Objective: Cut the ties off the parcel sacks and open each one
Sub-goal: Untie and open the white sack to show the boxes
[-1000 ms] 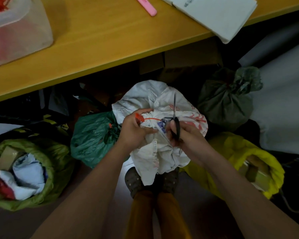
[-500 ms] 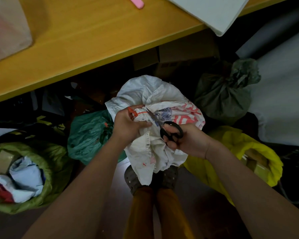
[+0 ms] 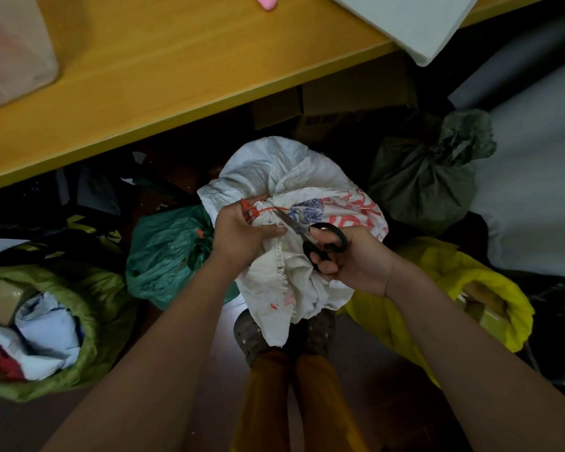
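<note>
A white woven sack (image 3: 284,171) with red and blue print stands on the floor in front of me, its neck bunched and bound by a thin orange tie (image 3: 264,209). My left hand (image 3: 242,231) grips the gathered neck beside the tie. My right hand (image 3: 349,259) holds black-handled scissors (image 3: 320,239), their blades pointing up-left with the tips at the tie. A dark green sack (image 3: 163,252) with an orange tie lies to the left, and a grey-green tied sack (image 3: 428,177) sits to the right.
A yellow-edged wooden desk (image 3: 183,79) overhangs the sacks, carrying a plastic box (image 3: 10,50) and white paper (image 3: 415,21). An opened light green sack (image 3: 88,301) with parcels lies at far left, an opened yellow sack (image 3: 450,275) at right. My feet (image 3: 252,334) stand below the white sack.
The scissors swung from pointing straight up to slanting up-left, and their tips reached the orange tie. My left hand kept its grip on the sack's neck.
</note>
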